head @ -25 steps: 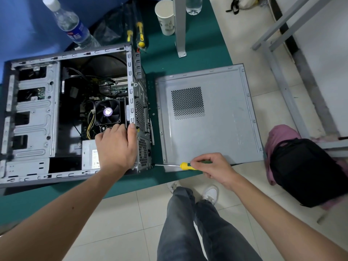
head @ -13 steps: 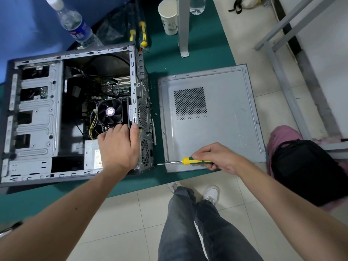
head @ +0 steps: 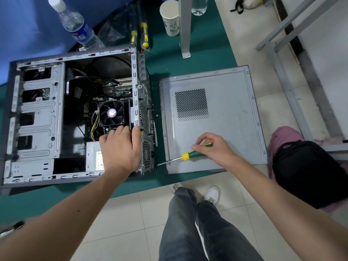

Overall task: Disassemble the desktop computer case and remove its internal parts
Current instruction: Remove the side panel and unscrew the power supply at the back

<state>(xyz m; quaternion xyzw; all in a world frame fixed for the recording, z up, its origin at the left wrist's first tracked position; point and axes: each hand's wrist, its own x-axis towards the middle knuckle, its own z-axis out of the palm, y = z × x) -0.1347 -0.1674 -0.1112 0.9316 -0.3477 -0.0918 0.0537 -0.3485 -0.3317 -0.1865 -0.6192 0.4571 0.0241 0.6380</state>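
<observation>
The open computer case point(head: 39, 117) lies on its side on the green table, its CPU fan point(head: 111, 113), cables and power supply point(head: 94, 157) exposed. My left hand point(head: 120, 147) rests on the case's rear edge over the power supply, thumb along the metal frame. My right hand point(head: 214, 149) pinches the green-and-yellow handle of a screwdriver point(head: 188, 154). Its tip touches the lower corner of the case's rear panel point(head: 147, 153). The removed side panel point(head: 216, 113) lies flat to the right, under my right hand.
A water bottle point(head: 77, 25), a paper cup point(head: 170, 17), two more yellow-handled screwdrivers point(head: 144, 32) and a metal post point(head: 185, 27) stand at the table's back. A black bag point(head: 310, 170) sits on the floor at right, beside a grey metal frame point(head: 282, 76).
My right hand has shifted its grip along the screwdriver handle and lifted a little over the side panel. The tip stays at the rear panel's corner. My left hand keeps its place.
</observation>
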